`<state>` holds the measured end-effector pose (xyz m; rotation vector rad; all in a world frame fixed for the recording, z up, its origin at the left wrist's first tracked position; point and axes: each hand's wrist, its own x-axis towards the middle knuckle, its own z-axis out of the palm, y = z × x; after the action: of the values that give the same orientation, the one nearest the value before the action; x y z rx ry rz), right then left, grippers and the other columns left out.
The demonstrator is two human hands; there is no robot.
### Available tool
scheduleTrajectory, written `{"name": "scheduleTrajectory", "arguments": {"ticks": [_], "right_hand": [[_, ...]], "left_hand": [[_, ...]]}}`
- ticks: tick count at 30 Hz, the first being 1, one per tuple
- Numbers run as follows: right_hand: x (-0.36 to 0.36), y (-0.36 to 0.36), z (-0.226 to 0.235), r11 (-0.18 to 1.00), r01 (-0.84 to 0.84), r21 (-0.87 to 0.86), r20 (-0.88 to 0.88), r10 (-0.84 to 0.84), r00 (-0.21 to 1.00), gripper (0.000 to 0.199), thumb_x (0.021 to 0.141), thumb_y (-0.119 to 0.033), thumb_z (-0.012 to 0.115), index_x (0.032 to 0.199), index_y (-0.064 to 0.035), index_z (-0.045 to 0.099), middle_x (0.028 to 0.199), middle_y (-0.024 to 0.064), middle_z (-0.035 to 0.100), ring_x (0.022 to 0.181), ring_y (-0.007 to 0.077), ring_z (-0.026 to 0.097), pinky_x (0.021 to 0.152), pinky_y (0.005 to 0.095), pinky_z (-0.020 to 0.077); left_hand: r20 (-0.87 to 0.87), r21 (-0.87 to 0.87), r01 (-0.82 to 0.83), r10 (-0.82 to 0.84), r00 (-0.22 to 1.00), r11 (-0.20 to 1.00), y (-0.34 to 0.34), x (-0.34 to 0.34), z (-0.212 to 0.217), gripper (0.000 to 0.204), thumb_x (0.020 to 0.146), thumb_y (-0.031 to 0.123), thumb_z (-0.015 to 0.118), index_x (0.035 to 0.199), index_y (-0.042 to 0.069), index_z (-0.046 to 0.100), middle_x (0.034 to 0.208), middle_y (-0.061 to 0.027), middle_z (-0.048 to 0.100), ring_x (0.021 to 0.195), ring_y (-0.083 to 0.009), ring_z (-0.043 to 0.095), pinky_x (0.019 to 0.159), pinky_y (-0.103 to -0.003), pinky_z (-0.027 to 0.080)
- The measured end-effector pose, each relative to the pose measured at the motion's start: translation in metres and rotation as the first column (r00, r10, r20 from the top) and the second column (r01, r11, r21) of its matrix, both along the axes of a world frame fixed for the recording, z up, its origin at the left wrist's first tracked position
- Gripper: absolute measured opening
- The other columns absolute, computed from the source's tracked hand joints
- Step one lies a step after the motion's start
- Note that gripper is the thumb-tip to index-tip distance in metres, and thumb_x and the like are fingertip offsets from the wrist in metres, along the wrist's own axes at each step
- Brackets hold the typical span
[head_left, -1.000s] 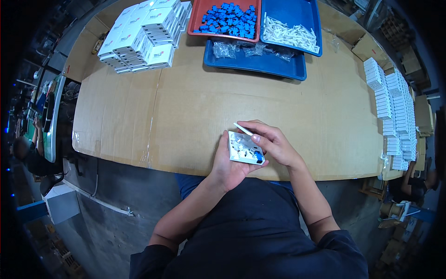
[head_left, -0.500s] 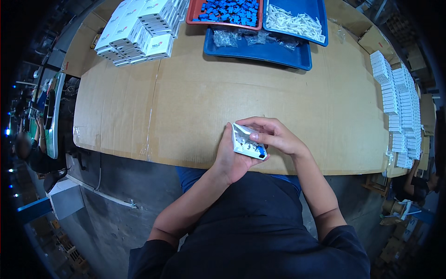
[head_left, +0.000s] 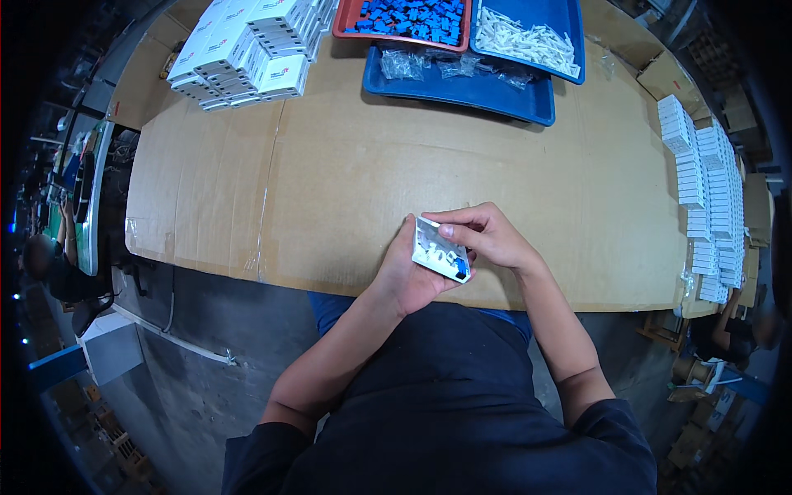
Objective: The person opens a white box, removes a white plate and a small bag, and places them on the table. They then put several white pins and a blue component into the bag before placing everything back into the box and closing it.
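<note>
A small white box (head_left: 441, 252) lies tilted in my left hand (head_left: 410, 276), whose palm and fingers support it from below and along its left side. Its upper face shows a clear plastic bag with small white parts, and a blue piece (head_left: 461, 268) sits at the near right corner. My right hand (head_left: 492, 238) reaches over from the right, the thumb pressing on the box's top and the fingers curled at its far edge. Both hands are just above the near edge of the cardboard-covered table (head_left: 355, 181).
White boxes (head_left: 223, 49) are stacked at the far left; more box stacks (head_left: 697, 190) line the right edge. At the back are a red tray (head_left: 396, 37) of blue pieces, a blue tray (head_left: 579, 49) of white parts, and a lower blue tray (head_left: 462, 95) with clear bags. People work at both sides.
The box's top has flattened: its raised far wall no longer stands out. My right thumb has shifted slightly left and up along it. Both hands still hold the box.
</note>
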<state>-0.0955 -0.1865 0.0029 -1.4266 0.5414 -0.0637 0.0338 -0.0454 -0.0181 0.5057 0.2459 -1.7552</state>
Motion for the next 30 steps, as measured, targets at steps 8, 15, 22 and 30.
{"name": "scheduleTrajectory", "arguments": {"ticks": [8, 15, 22, 30], "right_hand": [[0.001, 0.000, 0.003, 0.999, -0.023, -0.049, -0.014, 0.022, 1.000, 0.031, 0.103, -0.025, 0.069, 0.132, -0.0144, 0.075, 0.083, -0.0006, 0.074, 0.065, 0.0038, 0.059, 0.058, 0.0222, 0.0521], [-0.014, 0.019, 0.006, 0.968, -0.039, -0.249, 0.149, 0.078, 0.986, 0.055, 0.094, -0.023, 0.076, 0.145, -0.0106, 0.064, 0.146, 0.0169, 0.062, 0.127, 0.0249, 0.064, 0.104, 0.0348, 0.0513], [-0.019, 0.031, 0.018, 0.807, 0.035, -0.590, 0.333, 0.204, 0.921, 0.073, 0.081, -0.034, 0.086, 0.144, -0.0045, 0.064, 0.158, 0.0214, 0.050, 0.148, 0.0418, 0.045, 0.121, 0.0514, 0.0367], [-0.015, 0.031, 0.023, 0.763, 0.021, -0.646, 0.342, 0.265, 0.902, 0.074, 0.081, -0.039, 0.085, 0.142, -0.0021, 0.064, 0.158, 0.0223, 0.050, 0.147, 0.0427, 0.046, 0.120, 0.0535, 0.0366]], "left_hand": [[-0.027, 0.010, 0.000, 0.000, 1.000, 1.000, -0.001, -0.001, -0.004, 0.063, 0.112, 0.057, 0.026, 0.144, 0.009, 0.050, 0.137, -0.0149, 0.058, 0.123, -0.0313, 0.060, 0.103, -0.054, 0.052], [0.094, 0.006, -0.078, 0.077, 0.993, 0.997, 0.004, -0.001, 0.018, 0.060, 0.112, 0.055, 0.025, 0.145, 0.011, 0.050, 0.138, -0.0132, 0.059, 0.127, -0.0291, 0.061, 0.107, -0.051, 0.050], [0.318, 0.106, -0.139, 0.099, 0.943, 0.985, 0.010, -0.017, 0.055, 0.065, 0.112, 0.059, 0.023, 0.149, 0.010, 0.045, 0.138, -0.0111, 0.059, 0.128, -0.0237, 0.062, 0.105, -0.043, 0.052], [0.336, 0.073, -0.173, 0.139, 0.932, 0.982, 0.012, -0.018, 0.059, 0.071, 0.109, 0.066, 0.029, 0.147, 0.007, 0.046, 0.135, -0.0126, 0.060, 0.125, -0.0230, 0.063, 0.102, -0.041, 0.053]]}}
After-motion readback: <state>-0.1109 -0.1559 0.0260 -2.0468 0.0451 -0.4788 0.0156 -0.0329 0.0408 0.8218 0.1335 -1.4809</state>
